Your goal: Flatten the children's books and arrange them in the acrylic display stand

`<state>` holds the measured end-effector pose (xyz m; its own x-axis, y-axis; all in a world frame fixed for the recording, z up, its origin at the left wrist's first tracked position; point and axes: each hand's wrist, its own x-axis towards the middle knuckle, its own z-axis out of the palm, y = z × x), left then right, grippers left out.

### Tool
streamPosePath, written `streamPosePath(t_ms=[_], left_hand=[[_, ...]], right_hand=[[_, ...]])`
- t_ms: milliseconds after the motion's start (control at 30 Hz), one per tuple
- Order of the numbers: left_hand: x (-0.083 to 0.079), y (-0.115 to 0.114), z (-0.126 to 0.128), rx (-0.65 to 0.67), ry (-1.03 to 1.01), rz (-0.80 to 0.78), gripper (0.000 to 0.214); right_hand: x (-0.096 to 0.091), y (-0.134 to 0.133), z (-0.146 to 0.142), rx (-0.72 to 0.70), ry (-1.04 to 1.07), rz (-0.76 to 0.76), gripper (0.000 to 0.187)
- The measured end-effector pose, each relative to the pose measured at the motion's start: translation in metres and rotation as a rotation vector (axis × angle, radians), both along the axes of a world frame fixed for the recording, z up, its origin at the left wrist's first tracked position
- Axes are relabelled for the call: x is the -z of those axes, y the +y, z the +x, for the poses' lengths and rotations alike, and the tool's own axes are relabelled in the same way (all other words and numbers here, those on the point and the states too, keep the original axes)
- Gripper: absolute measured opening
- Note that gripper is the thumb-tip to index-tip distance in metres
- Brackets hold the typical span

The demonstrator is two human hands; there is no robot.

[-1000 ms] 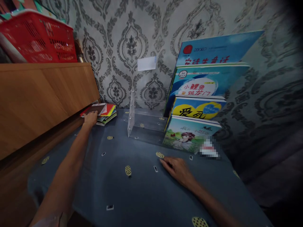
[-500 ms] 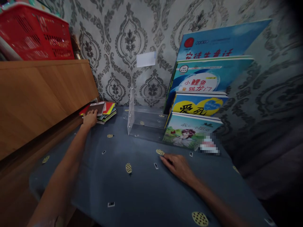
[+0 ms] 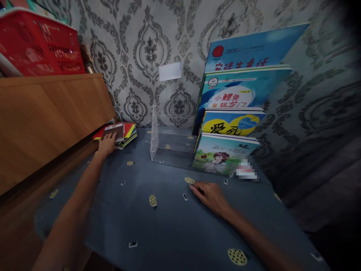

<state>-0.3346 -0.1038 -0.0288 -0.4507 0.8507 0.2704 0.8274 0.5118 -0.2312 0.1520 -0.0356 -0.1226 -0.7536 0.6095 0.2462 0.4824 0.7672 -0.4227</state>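
Note:
My left hand (image 3: 107, 143) reaches to a low stack of books at the back left. Its fingers lie spread over a dark brown book (image 3: 117, 130) on top, next to a red and yellow cover (image 3: 129, 127). The lower books (image 3: 128, 141) show mainly as edges. My right hand (image 3: 210, 195) rests on the blue cloth, fingers loosely curled and nothing visible in them. Behind it stands a clear acrylic book rack (image 3: 153, 137). The rack's right side holds tiered picture books, with a green-blue one (image 3: 216, 156) in front and a yellow-heart cover (image 3: 225, 124) behind it.
A wooden cabinet (image 3: 50, 120) borders the table on the left, with a red basket (image 3: 56, 49) on it. Taller blue books (image 3: 239, 88) rise at the rack's back. A blank white label (image 3: 170, 71) sits above the rack. The patterned tablecloth (image 3: 113, 218) covers the table.
The view has shifted slightly, so the rack and books appear a little further left. My left hand stays on the brown book, its fingers a bit further over it. My right hand stays put.

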Motion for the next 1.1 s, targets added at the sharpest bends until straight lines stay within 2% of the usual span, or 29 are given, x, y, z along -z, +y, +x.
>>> streamPosePath(t_ms=[100,267,467,667,1100], left_hand=[[0.000,0.000,0.000,0.003,-0.013,0.012,0.064],[-0.004,-0.005,0.004,0.026,0.008,0.008,0.052],[0.003,-0.006,0.010,0.005,0.011,-0.002,0.066],[0.006,-0.009,0.017,-0.004,0.001,0.001,0.062],[0.033,-0.024,0.052,-0.104,0.031,0.050,0.069]], right_hand=[[-0.002,0.000,-0.001,0.008,-0.018,-0.004,0.046],[-0.003,0.000,-0.001,-0.005,-0.019,-0.027,0.046],[-0.003,-0.001,-0.001,-0.006,-0.028,-0.034,0.045],[-0.004,-0.001,0.000,-0.002,-0.033,-0.026,0.047],[-0.003,-0.001,0.000,0.010,-0.058,-0.008,0.045]])
